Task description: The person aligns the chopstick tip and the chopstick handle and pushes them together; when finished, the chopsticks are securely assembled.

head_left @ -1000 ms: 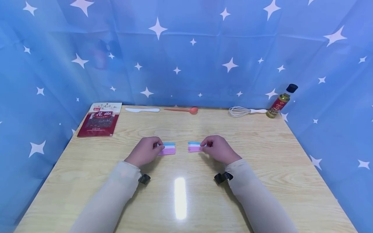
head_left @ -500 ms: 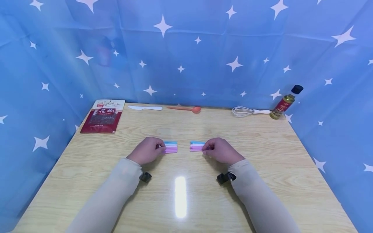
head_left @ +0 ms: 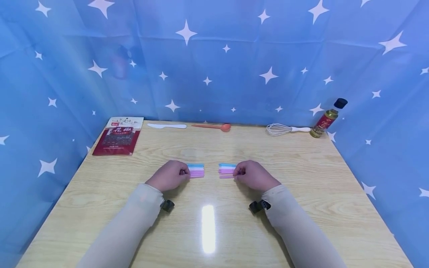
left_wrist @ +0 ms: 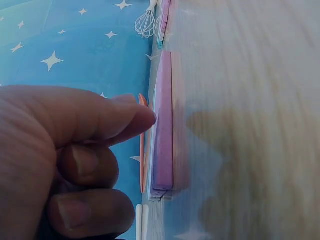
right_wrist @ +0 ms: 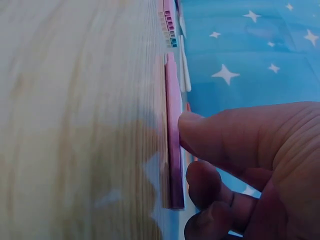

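Note:
Two rows of thin square sticks in blue, white, purple and pink lie flat, with a gap between them. My left hand (head_left: 169, 175) is at the outer end of the left row (head_left: 197, 170); its thumb and index finger come together at the top edge of a purple stick (left_wrist: 165, 135). Whether they grip it is unclear. Its other fingers are curled. By the outer end of the right row (head_left: 226, 168), my right hand (head_left: 255, 175) holds a pink stick (right_wrist: 173, 140) at the near side, thumb against it, other fingers curled. The hands hide the rows' outer ends.
Along the back of the wooden table (head_left: 207, 193) lie a red spice packet (head_left: 118, 137), a white knife (head_left: 166, 126), an orange spoon (head_left: 225, 127) and a whisk (head_left: 281, 128). An oil bottle (head_left: 325, 121) stands at the back right. Behind hangs a starry blue cloth (head_left: 214, 63).
A pink stick now shows at the near side of the right row, slightly apart from the others. Both hands stay at their rows with small finger shifts. The head view has shifted slightly.

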`<state>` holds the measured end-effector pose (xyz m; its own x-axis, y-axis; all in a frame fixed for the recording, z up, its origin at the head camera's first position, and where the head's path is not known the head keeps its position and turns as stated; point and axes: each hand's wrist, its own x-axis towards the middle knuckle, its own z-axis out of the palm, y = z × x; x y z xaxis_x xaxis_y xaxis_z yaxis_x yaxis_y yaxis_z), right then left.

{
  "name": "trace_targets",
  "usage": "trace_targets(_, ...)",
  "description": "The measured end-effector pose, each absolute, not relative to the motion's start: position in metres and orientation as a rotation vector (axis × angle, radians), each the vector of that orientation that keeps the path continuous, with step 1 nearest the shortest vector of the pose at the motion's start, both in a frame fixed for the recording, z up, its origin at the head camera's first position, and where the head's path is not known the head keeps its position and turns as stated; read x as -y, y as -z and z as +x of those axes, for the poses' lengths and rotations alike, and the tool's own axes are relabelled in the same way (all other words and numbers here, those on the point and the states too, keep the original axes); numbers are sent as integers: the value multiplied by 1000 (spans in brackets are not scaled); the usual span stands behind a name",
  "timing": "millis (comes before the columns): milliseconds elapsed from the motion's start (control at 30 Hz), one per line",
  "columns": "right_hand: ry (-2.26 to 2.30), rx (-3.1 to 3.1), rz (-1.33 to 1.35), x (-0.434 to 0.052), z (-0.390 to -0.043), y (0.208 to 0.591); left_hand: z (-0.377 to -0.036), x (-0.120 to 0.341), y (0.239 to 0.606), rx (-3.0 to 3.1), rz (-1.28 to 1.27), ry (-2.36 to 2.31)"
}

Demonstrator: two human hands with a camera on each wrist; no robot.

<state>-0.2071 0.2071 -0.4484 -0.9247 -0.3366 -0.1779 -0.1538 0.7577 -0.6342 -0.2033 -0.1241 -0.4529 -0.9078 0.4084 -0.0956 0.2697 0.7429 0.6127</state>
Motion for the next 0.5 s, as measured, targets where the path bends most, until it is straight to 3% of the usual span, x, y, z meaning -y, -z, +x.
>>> trace_targets(500, 782, -2703, -379, -202, -204, 445, -199, 125, 449, -2707, 476, -817)
